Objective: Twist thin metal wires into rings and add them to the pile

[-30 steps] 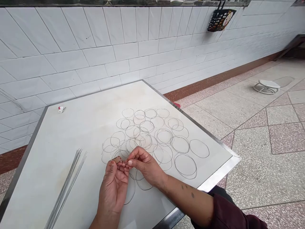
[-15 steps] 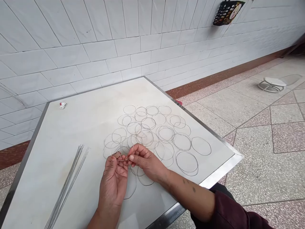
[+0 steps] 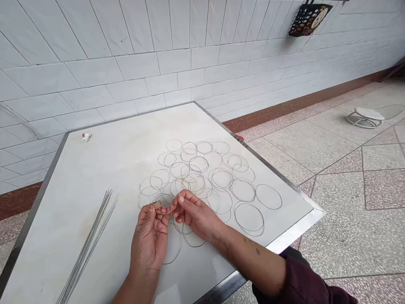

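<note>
**Left hand** (image 3: pixel 148 240): palm up and turned inward, at the near middle of the table. Thumb and forefinger pinched together on one side of the thin wire ring (image 3: pixel 163 195).

**Right hand** (image 3: pixel 196 217): coming in from the lower right, palm down, maroon sleeve (image 3: pixel 300 278) at the far end of the forearm. Fingertips (image 3: pixel 179 202) bunched together on the other side of the same wire ring; exact grip partly hidden by the fingers.

**Wire ring location:** held just above the white table top (image 3: pixel 297 230), between both hands, at the near edge of the other rings. Ends of the wire not clearly visible.

**Change since one second earlier:** fingertips of the two hands slightly further apart, no longer meeting; wire now showing as a loop between them. Head view also shifted slightly.

**Other rings:** cluster of bent wire rings (image 3: pixel 230 190) on the table top, many overlapping, a few loops lying under the hands.

**Straight stock:** bundle of straight wire rods (image 3: pixel 91 223) fanned out at the left of the table.

**Surroundings:** small red-and-white object (image 3: pixel 86 137) near the far table edge; white tiled wall (image 3: pixel 136 67); black dotted hanging basket (image 3: pixel 309 19); terrazzo floor (image 3: pixel 332 236); low round white-topped stand (image 3: pixel 363 117).
</note>
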`<state>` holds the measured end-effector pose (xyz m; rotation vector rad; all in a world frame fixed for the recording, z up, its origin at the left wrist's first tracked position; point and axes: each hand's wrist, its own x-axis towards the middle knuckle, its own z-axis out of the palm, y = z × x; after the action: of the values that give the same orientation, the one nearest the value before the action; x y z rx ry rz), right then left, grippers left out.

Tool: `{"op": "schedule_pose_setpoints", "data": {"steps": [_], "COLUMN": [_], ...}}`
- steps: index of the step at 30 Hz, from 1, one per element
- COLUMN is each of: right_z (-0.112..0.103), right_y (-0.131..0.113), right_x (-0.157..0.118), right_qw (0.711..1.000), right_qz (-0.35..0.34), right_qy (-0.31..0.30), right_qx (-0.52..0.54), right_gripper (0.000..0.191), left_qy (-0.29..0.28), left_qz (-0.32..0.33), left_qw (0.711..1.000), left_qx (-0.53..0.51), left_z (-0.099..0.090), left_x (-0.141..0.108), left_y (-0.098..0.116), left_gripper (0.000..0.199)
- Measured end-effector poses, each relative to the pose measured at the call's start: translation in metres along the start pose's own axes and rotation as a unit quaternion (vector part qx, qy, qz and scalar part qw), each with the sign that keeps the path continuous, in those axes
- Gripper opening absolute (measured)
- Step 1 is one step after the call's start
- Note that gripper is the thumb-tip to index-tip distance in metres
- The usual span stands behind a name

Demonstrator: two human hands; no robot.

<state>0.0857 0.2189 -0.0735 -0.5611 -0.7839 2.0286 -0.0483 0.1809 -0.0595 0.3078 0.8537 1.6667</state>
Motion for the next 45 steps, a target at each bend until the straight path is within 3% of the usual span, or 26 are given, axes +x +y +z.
{"op": "schedule_pose_setpoints", "data": {"steps": [11,20,29,36,45], "right_z": [-0.003,-0.004,-0.009,-0.010,-0.015], "right_y": [0.001,-0.002,-0.004,-0.009,-0.016], "right_x": [0.001,0.000,0.005,0.005,0.006], "right_qw": [0.998,0.999,0.999,0.996,0.999], "right_qz": [-0.048,-0.037,-0.022,0.008,0.033], "right_qy": [0.017,-0.024,0.006,-0.005,-0.017], "right_qx": [-0.048,-0.025,0.043,0.090,0.040], "right_gripper": [0.026,0.028,0.018,0.016,0.023], "left_qy": [-0.017,-0.028,-0.044,-0.057,-0.084], "left_qz": [0.012,0.010,-0.031,-0.051,-0.065], "left_qw": [0.999,0.996,0.994,0.991,0.984], "left_qx": [0.049,0.089,0.096,0.108,0.140], "left_z": [-0.001,-0.003,0.001,-0.004,-0.003], "left_x": [-0.002,-0.001,-0.004,-0.004,-0.003], "left_y": [0.001,0.005,0.005,0.002,0.005], "left_gripper": [0.019,0.018,0.022,0.021,0.021]}}
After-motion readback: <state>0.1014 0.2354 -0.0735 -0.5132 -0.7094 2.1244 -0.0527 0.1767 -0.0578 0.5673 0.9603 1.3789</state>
